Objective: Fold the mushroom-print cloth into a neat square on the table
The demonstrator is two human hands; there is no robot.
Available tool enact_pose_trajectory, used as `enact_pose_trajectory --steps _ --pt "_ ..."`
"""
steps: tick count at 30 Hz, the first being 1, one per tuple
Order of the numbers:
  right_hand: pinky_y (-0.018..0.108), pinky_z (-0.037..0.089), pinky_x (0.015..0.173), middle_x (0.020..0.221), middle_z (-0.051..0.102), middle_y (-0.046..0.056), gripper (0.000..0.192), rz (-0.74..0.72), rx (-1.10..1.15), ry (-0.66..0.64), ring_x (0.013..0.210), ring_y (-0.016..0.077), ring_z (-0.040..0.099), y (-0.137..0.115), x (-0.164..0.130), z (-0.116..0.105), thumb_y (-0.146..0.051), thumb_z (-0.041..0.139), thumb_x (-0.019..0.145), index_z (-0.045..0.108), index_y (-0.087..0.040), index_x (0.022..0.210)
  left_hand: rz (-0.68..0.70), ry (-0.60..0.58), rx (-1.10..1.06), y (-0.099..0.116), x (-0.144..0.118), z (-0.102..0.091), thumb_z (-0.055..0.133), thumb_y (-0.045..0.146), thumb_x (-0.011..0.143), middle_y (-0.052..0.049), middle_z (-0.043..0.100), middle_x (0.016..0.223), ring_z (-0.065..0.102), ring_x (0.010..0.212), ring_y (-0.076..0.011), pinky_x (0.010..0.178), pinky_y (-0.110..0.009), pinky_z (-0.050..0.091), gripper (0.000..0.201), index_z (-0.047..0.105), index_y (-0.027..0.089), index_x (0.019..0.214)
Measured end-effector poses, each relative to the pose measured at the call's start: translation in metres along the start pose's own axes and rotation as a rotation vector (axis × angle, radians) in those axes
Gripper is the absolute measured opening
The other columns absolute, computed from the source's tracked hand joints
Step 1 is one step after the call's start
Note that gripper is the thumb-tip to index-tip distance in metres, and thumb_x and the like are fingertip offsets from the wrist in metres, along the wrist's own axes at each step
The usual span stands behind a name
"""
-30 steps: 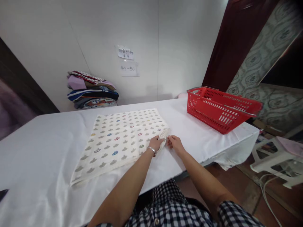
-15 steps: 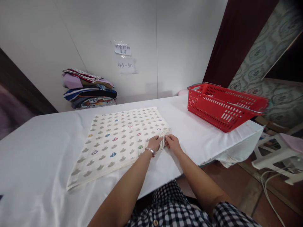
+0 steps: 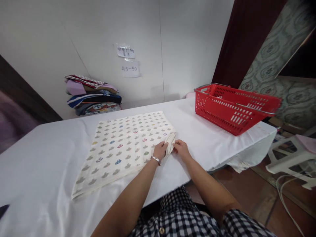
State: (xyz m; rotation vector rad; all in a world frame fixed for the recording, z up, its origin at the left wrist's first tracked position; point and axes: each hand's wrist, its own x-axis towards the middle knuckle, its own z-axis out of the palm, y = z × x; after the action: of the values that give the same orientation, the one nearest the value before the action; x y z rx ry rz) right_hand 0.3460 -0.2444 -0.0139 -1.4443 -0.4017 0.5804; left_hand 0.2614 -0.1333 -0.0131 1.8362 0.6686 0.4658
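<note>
A cream cloth [image 3: 123, 144] printed with small grey and coloured shapes lies flat and folded on the white table [image 3: 44, 164]. My left hand [image 3: 160, 150], with a bracelet on the wrist, pinches the layered near-right corner of that cloth. Right beside it, my right hand [image 3: 181, 148] grips the same corner from the other side, its fingers touching the edge. The corner is lifted slightly off the table between both hands.
A red plastic basket [image 3: 234, 107] with metal handles stands at the table's right end. A stack of folded clothes [image 3: 92, 95] sits at the back against the wall, under two paper labels [image 3: 129, 61]. A white stool [image 3: 288, 158] stands on the floor at right.
Both hands stay on the cloth's near-right corner; the view has shifted slightly. The corner's layers look a little more gathered and raised between the fingers.
</note>
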Motion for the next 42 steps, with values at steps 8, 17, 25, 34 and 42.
enact_pose_trajectory --steps 8,17,25,34,42 --pt "0.019 0.036 0.037 0.045 0.055 -0.004 0.022 -0.035 0.026 -0.037 0.038 0.0095 0.049 -0.008 -0.007 0.001 -0.038 0.061 0.066 0.050 -0.019 0.066 0.253 0.025 0.246 0.011 -0.021 0.007 0.043 0.036 0.083 0.000 0.060 0.071 0.051 0.066 -0.0134 0.064 -0.025 0.038 0.026 0.063 0.019 0.080" --pt "0.018 0.036 0.034 0.044 0.055 -0.004 0.032 -0.032 0.009 -0.075 0.036 0.0093 0.048 -0.007 -0.005 0.000 -0.047 0.064 0.065 0.050 -0.019 0.070 0.193 -0.017 0.252 0.021 -0.019 0.005 0.041 0.036 0.082 0.001 0.056 0.066 0.050 0.066 -0.0132 0.063 -0.024 0.036 0.027 0.058 0.019 0.070" --pt "0.019 0.039 0.037 0.053 0.060 -0.002 0.032 0.006 0.054 -0.111 0.044 0.0116 0.056 -0.010 -0.005 -0.003 -0.043 0.067 0.061 0.054 -0.018 0.074 0.126 -0.031 0.225 0.024 -0.016 0.002 0.041 0.039 0.081 0.002 0.051 0.057 0.047 0.063 -0.0132 0.060 -0.023 0.033 0.031 0.055 0.018 0.064" --pt "0.020 0.039 0.035 0.046 0.056 -0.004 0.016 0.032 -0.008 -0.057 0.041 0.0125 0.054 -0.011 -0.005 0.000 -0.033 0.056 0.063 0.051 -0.019 0.066 0.286 -0.043 0.394 0.023 -0.020 0.004 0.038 0.035 0.085 -0.001 0.058 0.071 0.050 0.069 -0.0136 0.066 -0.024 0.036 0.029 0.057 0.019 0.070" --pt "0.019 0.036 0.034 0.042 0.055 -0.002 0.008 0.064 0.069 -0.004 0.039 0.0118 0.052 -0.009 -0.003 -0.004 -0.028 0.048 0.059 0.048 -0.019 0.059 0.239 0.002 0.561 0.037 -0.017 -0.005 0.039 0.035 0.085 -0.002 0.057 0.067 0.049 0.064 -0.0139 0.061 -0.025 0.033 0.030 0.056 0.020 0.065"
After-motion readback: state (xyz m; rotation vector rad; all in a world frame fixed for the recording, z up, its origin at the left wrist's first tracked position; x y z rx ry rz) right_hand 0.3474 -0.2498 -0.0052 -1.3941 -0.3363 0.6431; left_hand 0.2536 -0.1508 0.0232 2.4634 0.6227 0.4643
